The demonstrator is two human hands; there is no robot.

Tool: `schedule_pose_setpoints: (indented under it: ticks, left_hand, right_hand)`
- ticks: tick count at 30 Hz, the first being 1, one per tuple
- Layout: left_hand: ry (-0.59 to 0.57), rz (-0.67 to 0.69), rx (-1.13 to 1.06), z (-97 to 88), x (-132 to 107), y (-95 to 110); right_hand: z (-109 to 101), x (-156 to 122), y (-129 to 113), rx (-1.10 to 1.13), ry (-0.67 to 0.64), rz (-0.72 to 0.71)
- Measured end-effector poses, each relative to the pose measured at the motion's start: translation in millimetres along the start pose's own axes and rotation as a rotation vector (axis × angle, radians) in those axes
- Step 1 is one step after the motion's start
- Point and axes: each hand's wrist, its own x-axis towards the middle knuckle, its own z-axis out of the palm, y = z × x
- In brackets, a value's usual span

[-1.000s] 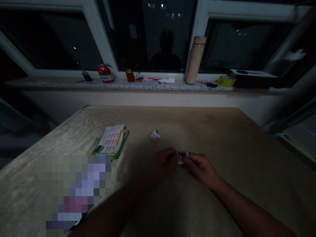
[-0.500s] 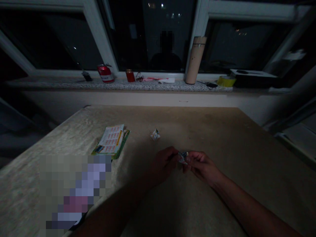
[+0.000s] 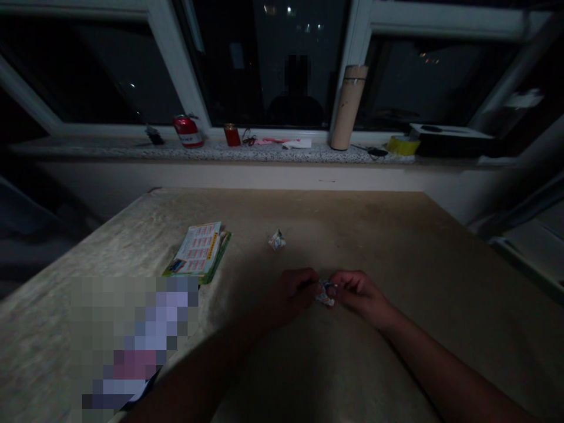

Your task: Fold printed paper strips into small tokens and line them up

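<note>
Between my two hands is a small folded piece of printed paper [image 3: 325, 295], pale with dark and coloured patches. My left hand [image 3: 294, 292] pinches its left side, the fingers curled and partly in shadow. My right hand [image 3: 362, 295] grips its right side between thumb and fingers. Beyond my left hand, a second small folded paper piece [image 3: 277, 240] with pointed corners rests on the table. Dim light hides the exact folds of the held piece.
A stack of printed calendar cards [image 3: 196, 249] lies on the table [image 3: 374, 229] at left, near a blurred-out object [image 3: 154, 329]. The windowsill carries a red can [image 3: 188, 131], a red jar [image 3: 232, 135], a tall cylindrical flask [image 3: 348, 108] and a yellow tape roll [image 3: 403, 145].
The held paper has turned and dropped slightly toward me between my fingers. Both hands have shifted their finger positions a little; the things on the table have stayed put.
</note>
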Motion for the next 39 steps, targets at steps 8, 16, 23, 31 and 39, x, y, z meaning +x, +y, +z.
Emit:
schedule_pose_setpoints:
  ticks: [8,16,23,31,39]
  left_hand:
    - [-0.079,0.078,0.099,0.6,1,3]
    - [0.041,0.122,0.092,6.8,2,3]
    - [0.148,0.112,0.130,9.5,2,6]
    - [0.286,0.147,0.227,4.7,0,8]
    - [0.429,0.149,0.368,-2.2,-1,3]
  right_hand:
    - [3,-6,1,-0.250,-0.110,-0.056]
    - [10,-3,-4,-0.129,-0.033,-0.049]
    - [10,-2,1,-0.155,0.072,-0.090]
    - [6,1,-3,-0.306,0.275,-0.283]
    - [1,5,5,-0.095,0.586,-0.212]
